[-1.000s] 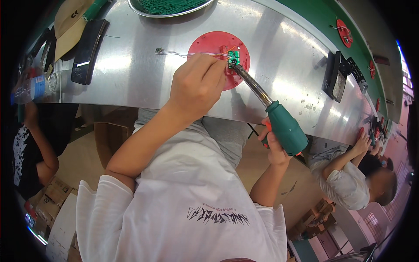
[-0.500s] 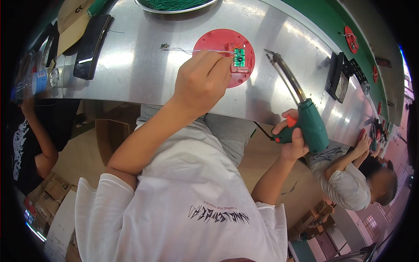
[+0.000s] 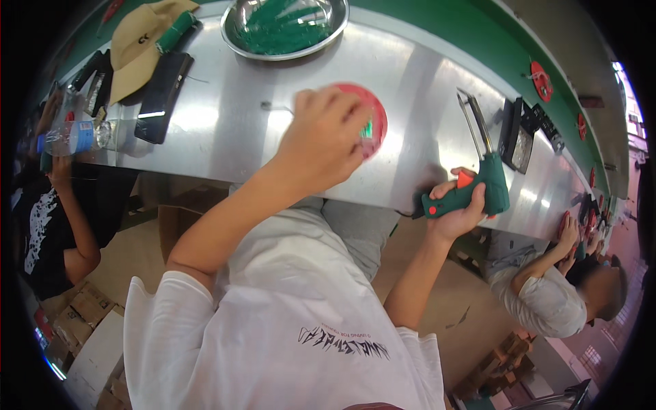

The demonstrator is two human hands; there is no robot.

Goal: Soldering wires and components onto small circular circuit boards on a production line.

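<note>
A round red disc point(image 3: 379, 119), with a small green circuit board point(image 3: 367, 130) on its face, is smeared by motion over the metal table. My left hand point(image 3: 324, 133) lies across it, fingers curled over its near and left parts. The hand is blurred and hides much of the disc; it appears to grip it. Thin wires point(image 3: 273, 106) stick out to the left of the hand. In my right hand point(image 3: 468, 208) is a green soldering gun point(image 3: 495, 183) with an orange trigger, its two-pronged metal tip pointing up and away, apart from the disc.
A steel bowl point(image 3: 232, 44) of green wires stands at the far side. To the left are a black phone point(image 3: 164, 99), a tan cap point(image 3: 140, 55) and a plastic bottle point(image 3: 72, 139). A black tray point(image 3: 523, 137) sits at right. Co-workers sit on both sides.
The camera view has shifted, bringing more of the bowl into view. My left hand has gone from pinching at the board to lying over the disc. The soldering gun has moved rightward, away from the disc.
</note>
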